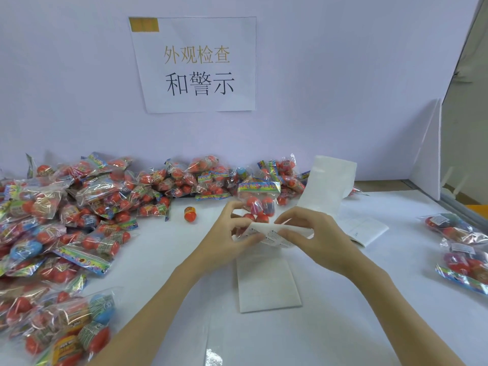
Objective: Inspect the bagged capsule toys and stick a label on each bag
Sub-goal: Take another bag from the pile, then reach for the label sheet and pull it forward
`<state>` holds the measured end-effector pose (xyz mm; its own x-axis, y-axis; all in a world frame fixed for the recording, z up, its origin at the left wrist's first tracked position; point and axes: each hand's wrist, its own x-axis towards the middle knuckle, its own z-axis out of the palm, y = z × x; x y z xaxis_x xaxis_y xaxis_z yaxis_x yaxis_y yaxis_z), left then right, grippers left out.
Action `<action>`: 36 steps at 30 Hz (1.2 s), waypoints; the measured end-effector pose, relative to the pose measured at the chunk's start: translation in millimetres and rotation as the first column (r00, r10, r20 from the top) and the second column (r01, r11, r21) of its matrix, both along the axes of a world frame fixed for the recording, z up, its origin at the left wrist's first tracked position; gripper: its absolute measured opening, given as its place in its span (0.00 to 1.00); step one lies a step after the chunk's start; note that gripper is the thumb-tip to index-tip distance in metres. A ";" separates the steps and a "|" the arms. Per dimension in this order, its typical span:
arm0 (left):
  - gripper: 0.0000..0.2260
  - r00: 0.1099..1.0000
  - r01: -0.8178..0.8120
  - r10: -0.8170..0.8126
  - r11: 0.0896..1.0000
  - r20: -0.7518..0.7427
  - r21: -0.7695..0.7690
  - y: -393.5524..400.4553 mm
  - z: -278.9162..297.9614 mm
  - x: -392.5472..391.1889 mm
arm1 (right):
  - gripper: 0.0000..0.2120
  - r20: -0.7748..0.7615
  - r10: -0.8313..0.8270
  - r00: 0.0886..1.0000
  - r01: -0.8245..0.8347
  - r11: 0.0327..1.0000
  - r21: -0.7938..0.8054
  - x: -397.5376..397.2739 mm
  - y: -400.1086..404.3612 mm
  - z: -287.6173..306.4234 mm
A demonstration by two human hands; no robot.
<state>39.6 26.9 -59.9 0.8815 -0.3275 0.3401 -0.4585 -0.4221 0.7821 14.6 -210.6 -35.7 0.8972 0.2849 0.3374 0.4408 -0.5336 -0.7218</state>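
My left hand (232, 233) and my right hand (314, 236) meet over the middle of the table, both pinching a strip of printed white labels (269, 233) that curves between them. The strip's backing paper (268, 281) hangs down toward me and also rises behind to a curled end (330, 180). One bag of red capsule toys (257, 196) with a colourful header lies just behind my fingers. A big heap of bagged capsule toys (66, 212) covers the left side.
A loose orange capsule (190, 213) stands left of my hands. Two bags with white labels (464, 249) lie at the right edge. More label sheets (367, 228) lie right of my right hand. A paper sign (196, 64) hangs on the white back wall.
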 end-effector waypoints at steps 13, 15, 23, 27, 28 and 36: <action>0.11 0.993 -0.082 0.061 0.971 -0.097 -0.226 -9.2 -5.8 0.3 | 0.18 0.401 -0.074 0.913 0.176 0.958 -0.225 6.2 11.1 -19.5; 0.10 0.994 -0.100 0.084 0.962 -0.075 -0.255 -9.6 -6.7 0.4 | 0.18 0.408 -0.073 0.910 0.191 0.948 -0.256 7.6 11.2 -19.9; 0.03 0.981 -0.196 0.188 0.951 -0.055 -0.238 -10.7 -14.4 5.9 | 0.06 0.240 -0.087 0.967 0.134 0.974 -0.184 5.6 12.6 -17.6; 0.05 0.995 -0.088 0.079 0.983 -0.065 -0.164 -7.6 -12.5 4.7 | 0.05 0.201 -0.088 0.976 0.126 0.975 -0.186 2.7 15.3 -16.8; 0.05 0.995 -0.091 0.083 0.983 -0.057 -0.157 -7.9 -12.0 4.8 | 0.06 0.211 -0.085 0.974 0.124 0.976 -0.180 2.1 15.7 -16.0; 0.06 0.992 -0.118 0.110 0.979 -0.056 -0.164 -10.5 -12.0 4.9 | 0.11 0.423 -0.012 0.906 0.118 0.967 -0.226 -0.5 20.8 -14.0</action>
